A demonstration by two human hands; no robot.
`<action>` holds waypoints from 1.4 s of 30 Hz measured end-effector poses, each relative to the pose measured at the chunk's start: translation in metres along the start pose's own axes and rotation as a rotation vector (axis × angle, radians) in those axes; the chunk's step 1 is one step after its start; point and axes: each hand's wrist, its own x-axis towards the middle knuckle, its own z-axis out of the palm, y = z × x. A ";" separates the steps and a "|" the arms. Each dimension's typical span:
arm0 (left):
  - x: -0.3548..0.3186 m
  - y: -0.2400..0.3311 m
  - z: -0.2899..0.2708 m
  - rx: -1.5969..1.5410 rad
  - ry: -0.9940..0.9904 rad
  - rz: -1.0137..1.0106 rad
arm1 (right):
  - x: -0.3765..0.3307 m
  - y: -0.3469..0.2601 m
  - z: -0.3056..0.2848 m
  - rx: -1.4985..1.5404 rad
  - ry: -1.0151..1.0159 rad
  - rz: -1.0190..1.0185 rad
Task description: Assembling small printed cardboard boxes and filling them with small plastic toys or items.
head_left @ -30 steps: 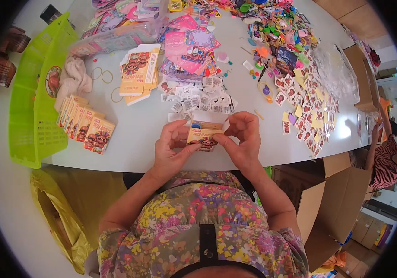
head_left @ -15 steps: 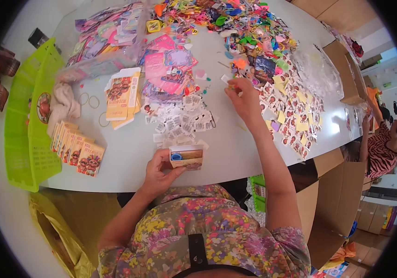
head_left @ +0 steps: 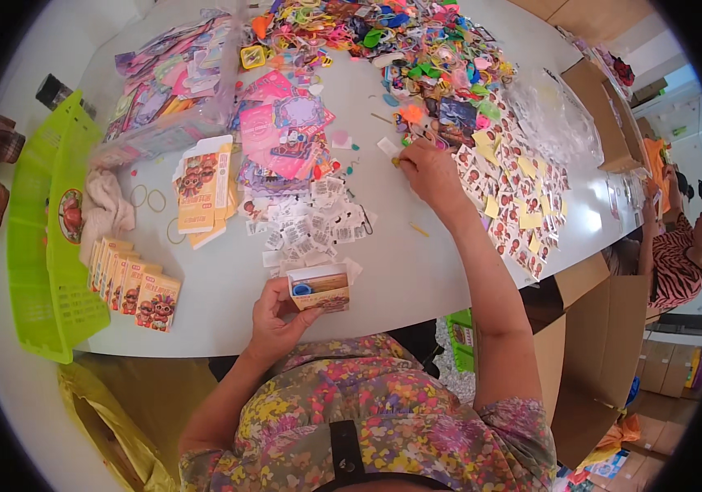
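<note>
My left hand (head_left: 279,321) grips a small open cardboard box (head_left: 324,303) near the table's front edge. Its open top faces up, showing a blue ring-shaped piece (head_left: 302,289) and a brown layer inside. My right hand (head_left: 433,174) is closed in a pinch over the table, left of a pile of small character cards (head_left: 523,193). A bit of yellow shows at its fingertips; what it is I cannot make out. A small white slip (head_left: 388,148) lies just beside those fingers. Small barcode packets (head_left: 310,225) spread out behind the box.
Filled boxes (head_left: 156,302) stand in a leaning row at left, by a green basket (head_left: 56,246). Flat cartons (head_left: 203,184), pink cards (head_left: 273,127) and a bag of cards (head_left: 170,82) lie behind. Colourful trinkets (head_left: 441,61) heap at the back. Another person (head_left: 679,254) is at far right.
The view has shifted slightly, so the table appears lower and farther left. My right hand's fingers have lowered and drawn together near the white slip. My left hand keeps holding the box.
</note>
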 end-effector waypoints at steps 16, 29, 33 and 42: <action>-0.003 0.002 -0.001 0.013 0.012 -0.046 | 0.070 0.042 -0.005 -0.199 -0.038 0.185; 0.002 0.000 0.000 -0.016 -0.014 -0.009 | 0.066 0.062 -0.003 0.048 0.028 0.124; -0.001 0.004 0.001 -0.009 -0.008 -0.044 | 0.074 0.058 -0.009 0.149 0.009 0.250; -0.006 0.003 0.002 -0.040 0.043 -0.086 | 0.069 0.067 -0.002 0.158 -0.024 0.246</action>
